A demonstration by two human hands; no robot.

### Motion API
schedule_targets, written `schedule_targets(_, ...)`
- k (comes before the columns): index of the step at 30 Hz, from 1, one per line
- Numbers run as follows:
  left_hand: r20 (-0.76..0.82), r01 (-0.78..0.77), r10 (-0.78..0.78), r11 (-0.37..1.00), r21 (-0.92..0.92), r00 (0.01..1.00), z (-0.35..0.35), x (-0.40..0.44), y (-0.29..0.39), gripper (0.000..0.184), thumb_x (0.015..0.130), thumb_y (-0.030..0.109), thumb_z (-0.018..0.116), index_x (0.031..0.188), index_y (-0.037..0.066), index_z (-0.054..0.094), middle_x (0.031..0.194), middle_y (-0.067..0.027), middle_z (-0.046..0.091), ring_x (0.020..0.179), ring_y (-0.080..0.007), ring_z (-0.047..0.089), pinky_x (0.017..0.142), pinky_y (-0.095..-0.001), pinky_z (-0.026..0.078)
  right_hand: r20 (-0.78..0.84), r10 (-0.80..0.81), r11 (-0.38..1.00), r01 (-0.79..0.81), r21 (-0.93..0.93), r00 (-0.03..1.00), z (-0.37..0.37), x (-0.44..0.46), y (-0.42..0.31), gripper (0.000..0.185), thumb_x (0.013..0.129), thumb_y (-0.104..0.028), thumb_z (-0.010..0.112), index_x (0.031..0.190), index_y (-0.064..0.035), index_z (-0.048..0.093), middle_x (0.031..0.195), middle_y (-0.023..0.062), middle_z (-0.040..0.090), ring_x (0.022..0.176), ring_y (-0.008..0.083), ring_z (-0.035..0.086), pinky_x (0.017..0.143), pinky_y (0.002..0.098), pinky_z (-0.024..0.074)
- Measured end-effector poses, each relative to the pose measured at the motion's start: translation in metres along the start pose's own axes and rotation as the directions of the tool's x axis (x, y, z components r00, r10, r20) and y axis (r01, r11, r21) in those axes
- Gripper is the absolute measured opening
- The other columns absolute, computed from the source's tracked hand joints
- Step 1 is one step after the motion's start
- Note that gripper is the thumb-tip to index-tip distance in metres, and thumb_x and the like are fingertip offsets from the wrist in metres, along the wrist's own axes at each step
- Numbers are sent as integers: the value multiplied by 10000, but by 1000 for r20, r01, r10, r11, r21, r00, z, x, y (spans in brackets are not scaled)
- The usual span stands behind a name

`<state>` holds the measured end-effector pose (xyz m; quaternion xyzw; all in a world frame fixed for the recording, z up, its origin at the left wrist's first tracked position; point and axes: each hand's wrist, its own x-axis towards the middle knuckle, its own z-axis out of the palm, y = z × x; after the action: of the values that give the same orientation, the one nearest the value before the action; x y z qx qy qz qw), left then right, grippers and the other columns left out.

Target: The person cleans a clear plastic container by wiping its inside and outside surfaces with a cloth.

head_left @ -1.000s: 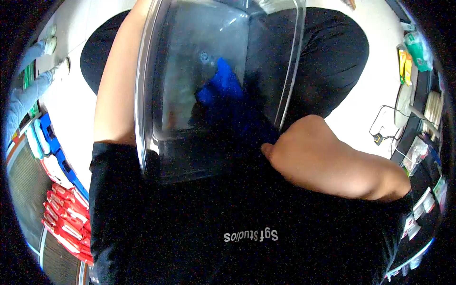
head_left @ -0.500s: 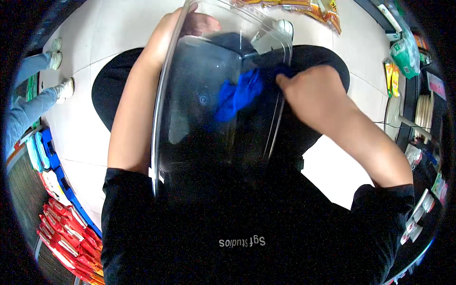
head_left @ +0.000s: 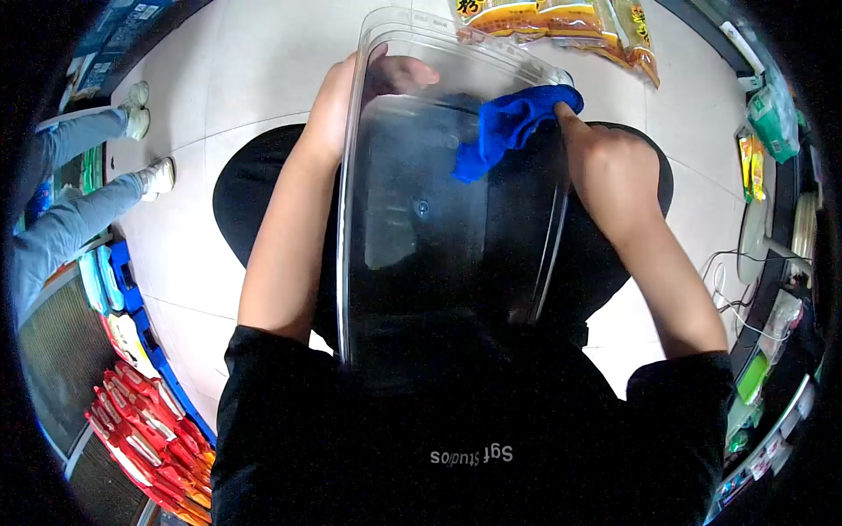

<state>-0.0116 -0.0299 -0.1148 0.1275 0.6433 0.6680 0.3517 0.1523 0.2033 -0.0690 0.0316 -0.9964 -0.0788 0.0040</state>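
A clear plastic box (head_left: 347, 228) rests over my lap, its far end tilted up toward the top of the view. My left hand (head_left: 368, 83) grips the box at its far left side, with the fingers seen through the clear wall. At the far right rim is my right hand (head_left: 605, 158), closed on a blue cloth (head_left: 513, 127). The cloth drapes over the rim and hangs along the box's inner side. Part of the cloth under my right fingers is hidden.
Packaged food bags (head_left: 579, 26) lie on the floor ahead. A co-worker's legs (head_left: 96, 206) in jeans stand at the left. Red packets (head_left: 145, 430) fill the lower left. Shelves with goods and a cable (head_left: 745, 302) are on the right.
The blue cloth and my right hand have moved up from low in the box to its far right rim. My left hand has come into view. The box sits lower in the view.
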Motion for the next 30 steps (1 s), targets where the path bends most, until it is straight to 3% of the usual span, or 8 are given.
schedule_targets(4, -35, 29, -25, 992, 119, 999, 4, -4, 7, 634, 929, 507, 268, 915, 10, 662, 939, -112, 671, 891, -197, 575, 867, -305, 412, 178, 279, 933, -310, 184, 944, -21, 0, -45, 571, 865, -406, 550, 1237, 26, 518, 744, 167, 643, 666, 288, 660, 577, 374, 537)
schedule_targets(8, -14, 19, -17, 992, 124, 1000, 10, -9, 11, 623, 930, 487, 263, 922, 2, 654, 957, -113, 669, 894, -209, 573, 886, -323, 399, 348, 406, 795, -515, 321, 845, -29, 0, -56, 690, 817, -447, 601, 1266, 61, 472, 958, 238, 612, 831, 331, 645, 670, 406, 532)
schedule_targets(10, -19, 18, -16, 992, 124, 1000, 11, -9, 10, 619, 929, 481, 261, 922, 0, 651, 965, -112, 669, 903, -212, 570, 896, -329, 391, -94, 414, 880, -373, 294, 905, -12, -4, -60, 699, 796, -465, 626, 1222, 78, 513, 1230, 306, 468, 1117, 406, 502, 868, 478, 448)
schedule_targets(14, -2, -69, 70, 988, 135, 998, 9, -10, 12, 631, 906, 509, 286, 916, -5, 652, 986, -109, 661, 927, -210, 557, 914, -342, 366, -262, 479, 833, -340, 436, 838, 8, 12, -67, 712, 776, -532, 646, 1116, 91, 602, 1435, 319, 242, 1296, 497, 251, 1027, 546, 258)
schedule_targets(19, -70, -4, 11, 994, 109, 998, 6, -17, 9, 660, 871, 558, 317, 936, -10, 646, 945, -97, 647, 908, -204, 552, 891, -342, 371, -287, 492, 795, -290, 533, 822, 12, 16, -72, 631, 763, -468, 692, 1136, 35, 616, 1446, 293, 253, 1309, 484, 243, 1042, 549, 216)
schedule_targets(21, -78, -74, 77, 997, 37, 994, 8, -14, 7, 556, 898, 464, 406, 876, -36, 648, 854, -97, 637, 807, -182, 598, 763, -287, 457, -363, 385, 848, -170, 502, 848, 2, 20, -74, 560, 747, -435, 715, 1135, -39, 642, 1452, 281, 255, 1311, 483, 240, 1040, 544, 213)
schedule_targets(28, -201, -83, 59, 990, -115, 978, -4, -4, -17, 500, 947, 393, 351, 952, -14, 643, 868, -96, 663, 811, -161, 636, 760, -304, 502, -448, 252, 824, 52, 564, 858, -22, 53, -104, 483, 716, -370, 735, 1126, -128, 655, 1498, 198, 218, 1339, 436, 224, 1053, 572, 163)
schedule_targets(30, -195, -52, 19, 984, -169, 981, -1, -6, -6, 475, 946, 372, 363, 959, -12, 643, 859, -94, 664, 742, -149, 644, 683, -278, 526, -488, 281, 799, 81, 596, 826, -39, 58, -103, 381, 766, -323, 697, 1065, -88, 674, 1368, 237, 380, 1262, 424, 333, 1014, 559, 241)
